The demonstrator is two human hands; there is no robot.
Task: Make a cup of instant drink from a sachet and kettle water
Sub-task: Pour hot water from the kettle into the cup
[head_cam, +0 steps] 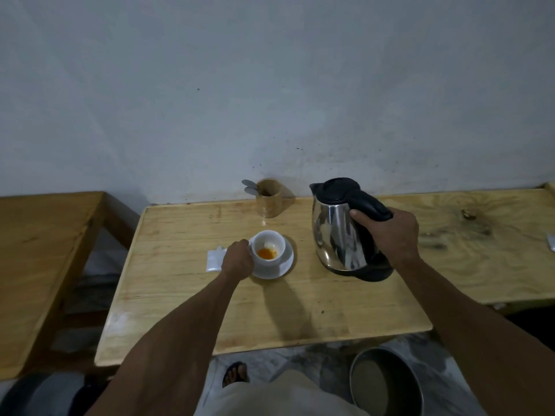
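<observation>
A white cup (268,249) stands on a white saucer (285,267) near the middle of the wooden table (300,310). Orange powder lies in the cup's bottom. My left hand (238,262) grips the cup on its left side. A steel kettle (339,232) with a black lid and handle rests on its black base to the right of the cup. My right hand (390,235) is closed around the kettle's handle. A white sachet (214,259) lies flat left of the cup, partly hidden by my left hand.
A wooden holder (269,198) with spoons stands at the back by the wall. Another wooden table (39,259) is at the left, and a third surface (480,235) adjoins on the right. A round metal bin (387,382) sits on the floor, lower right.
</observation>
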